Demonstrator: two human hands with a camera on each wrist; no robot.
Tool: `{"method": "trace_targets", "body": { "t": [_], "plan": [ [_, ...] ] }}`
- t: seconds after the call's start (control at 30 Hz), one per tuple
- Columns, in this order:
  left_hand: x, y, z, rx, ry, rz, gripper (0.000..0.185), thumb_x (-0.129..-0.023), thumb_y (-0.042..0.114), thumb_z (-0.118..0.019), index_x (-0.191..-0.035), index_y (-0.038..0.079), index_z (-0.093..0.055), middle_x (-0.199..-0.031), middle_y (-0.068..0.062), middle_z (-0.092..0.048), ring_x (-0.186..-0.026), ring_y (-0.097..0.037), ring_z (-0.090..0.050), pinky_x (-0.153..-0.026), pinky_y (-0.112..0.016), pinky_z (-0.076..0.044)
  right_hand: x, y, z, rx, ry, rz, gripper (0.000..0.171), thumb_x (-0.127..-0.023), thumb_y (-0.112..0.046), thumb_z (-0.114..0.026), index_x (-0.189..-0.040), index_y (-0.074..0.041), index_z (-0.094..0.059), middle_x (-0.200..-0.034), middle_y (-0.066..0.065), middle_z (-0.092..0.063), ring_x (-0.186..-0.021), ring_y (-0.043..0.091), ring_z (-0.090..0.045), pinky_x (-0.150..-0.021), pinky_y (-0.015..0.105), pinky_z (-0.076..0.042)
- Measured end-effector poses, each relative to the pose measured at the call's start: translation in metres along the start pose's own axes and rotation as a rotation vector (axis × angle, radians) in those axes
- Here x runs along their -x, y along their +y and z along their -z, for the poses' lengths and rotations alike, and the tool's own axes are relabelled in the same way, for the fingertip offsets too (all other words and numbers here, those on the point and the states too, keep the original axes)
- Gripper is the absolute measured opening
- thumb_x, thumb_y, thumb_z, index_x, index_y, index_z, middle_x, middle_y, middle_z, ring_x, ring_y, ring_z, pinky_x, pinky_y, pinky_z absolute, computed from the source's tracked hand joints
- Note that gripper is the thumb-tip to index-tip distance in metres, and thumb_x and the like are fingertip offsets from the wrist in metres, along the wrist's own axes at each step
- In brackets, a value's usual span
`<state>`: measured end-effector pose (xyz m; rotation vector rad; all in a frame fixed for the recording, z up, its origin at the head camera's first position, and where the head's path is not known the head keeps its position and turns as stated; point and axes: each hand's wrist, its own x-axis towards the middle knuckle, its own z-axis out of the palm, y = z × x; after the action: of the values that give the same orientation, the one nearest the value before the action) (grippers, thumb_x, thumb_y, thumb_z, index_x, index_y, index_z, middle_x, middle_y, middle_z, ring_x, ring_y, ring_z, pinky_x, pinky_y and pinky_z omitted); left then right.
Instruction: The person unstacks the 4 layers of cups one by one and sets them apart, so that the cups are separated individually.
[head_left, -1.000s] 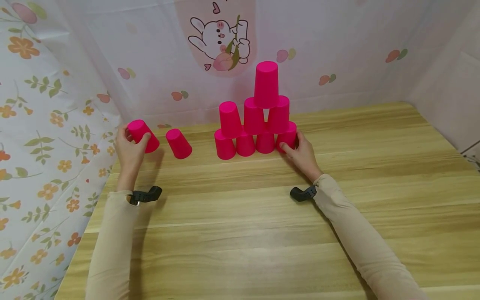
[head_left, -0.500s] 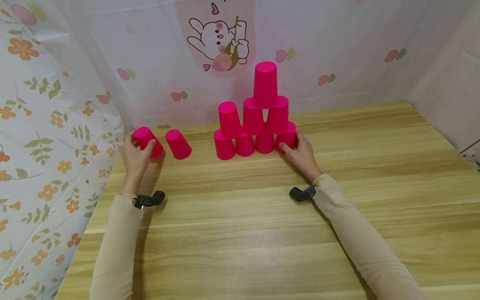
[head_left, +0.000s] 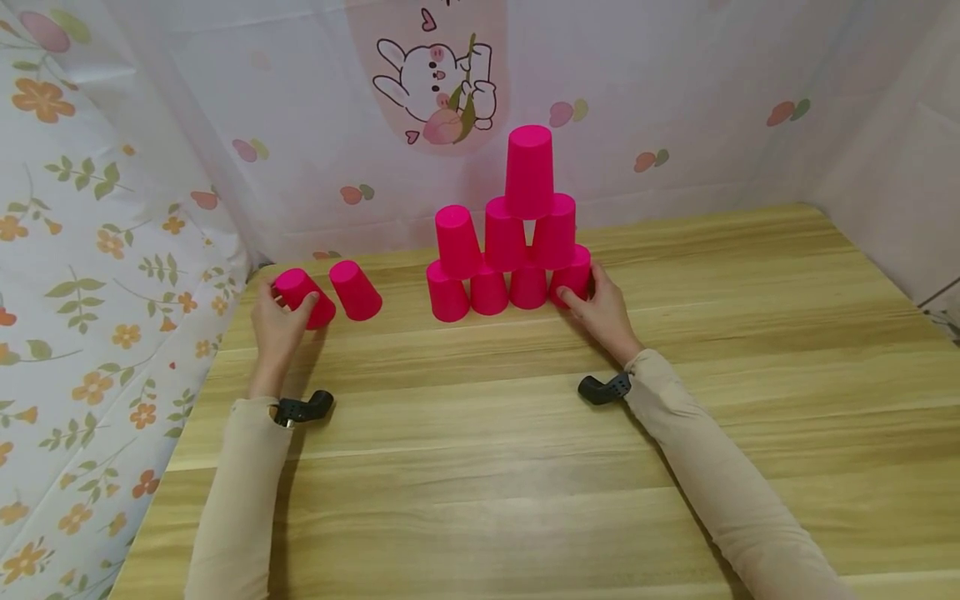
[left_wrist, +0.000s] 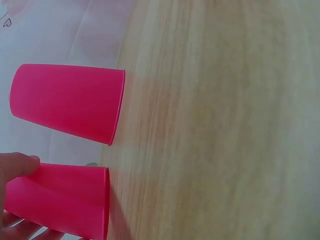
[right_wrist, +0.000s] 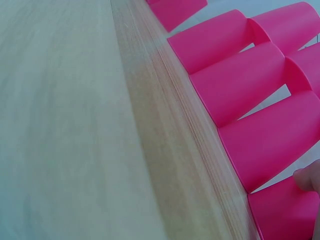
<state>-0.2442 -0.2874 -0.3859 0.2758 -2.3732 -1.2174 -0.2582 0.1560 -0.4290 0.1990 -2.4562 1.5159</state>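
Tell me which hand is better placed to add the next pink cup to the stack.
Probably the left hand: it already grips a loose cup, with a second loose cup beside it. The right hand holds the pyramid's bottom-right cup.

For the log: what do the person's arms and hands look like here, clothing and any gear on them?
Both arms wear long, plain beige sleeves reaching the wrists. The left hand and right hand are bare, with no gloves, rings or watch visible. Each wrist carries a small black angled device, the left wrist camera and right wrist camera, on a dark strap. No cables show.
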Motion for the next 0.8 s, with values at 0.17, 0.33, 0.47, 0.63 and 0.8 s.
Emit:
{"method": "trace_targets", "body": {
  "t": [0.17, 0.33, 0.47, 0.63, 0.8],
  "plan": [
    [0.000, -0.003, 0.000, 0.004, -0.006, -0.002, 0.052, -0.076, 0.022, -0.063, -0.116, 0.000, -0.039, -0.111, -0.015, -0.050, -0.099, -0.026, -0.048, -0.083, -0.037, -0.041, 0.001, 0.000, 0.000, 0.009, -0.003, -0.006, 0.047, -0.077, -0.028, -0.061, -0.115, -0.008, -0.042, -0.102, 0.007, -0.053, -0.091, 0.018, -0.050, -0.078, 0.033, -0.042],
    [0.000, -0.003, 0.001, -0.015, -0.049, -0.017, 0.054, -0.076, 0.023, -0.063, -0.118, 0.001, -0.038, -0.112, -0.015, -0.050, -0.099, -0.026, -0.048, -0.083, -0.038, -0.040, 0.001, 0.000, 0.000, 0.003, 0.002, 0.000, 0.047, -0.077, -0.028, -0.061, -0.115, -0.008, -0.042, -0.103, 0.007, -0.053, -0.092, 0.018, -0.050, -0.078, 0.033, -0.041],
    [0.001, -0.002, 0.001, -0.015, -0.091, -0.012, 0.059, -0.075, 0.026, -0.064, -0.120, 0.003, -0.033, -0.114, -0.015, -0.047, -0.102, -0.028, -0.045, -0.085, -0.040, -0.039, 0.000, 0.001, 0.000, -0.001, 0.000, 0.004, 0.048, -0.077, -0.028, -0.061, -0.116, -0.008, -0.041, -0.104, 0.007, -0.053, -0.093, 0.018, -0.050, -0.079, 0.033, -0.041],
    [0.001, 0.002, 0.002, 0.013, -0.065, 0.026, 0.070, -0.073, 0.037, -0.063, -0.126, 0.007, -0.030, -0.119, -0.013, -0.043, -0.108, -0.028, -0.042, -0.087, -0.040, -0.037, 0.000, 0.000, 0.000, -0.012, 0.003, 0.009, 0.051, -0.077, -0.027, -0.061, -0.119, -0.008, -0.041, -0.106, 0.007, -0.052, -0.096, 0.018, -0.049, -0.081, 0.033, -0.040],
    [-0.001, 0.020, 0.013, 0.081, 0.040, -0.024, 0.067, -0.074, 0.040, -0.061, -0.127, 0.010, -0.033, -0.125, -0.008, -0.038, -0.114, -0.021, -0.036, -0.093, -0.035, -0.030, 0.000, -0.001, 0.001, -0.015, -0.002, 0.007, 0.052, -0.077, -0.028, -0.061, -0.120, -0.007, -0.040, -0.108, 0.007, -0.051, -0.097, 0.018, -0.049, -0.082, 0.033, -0.040]
  ]
}}
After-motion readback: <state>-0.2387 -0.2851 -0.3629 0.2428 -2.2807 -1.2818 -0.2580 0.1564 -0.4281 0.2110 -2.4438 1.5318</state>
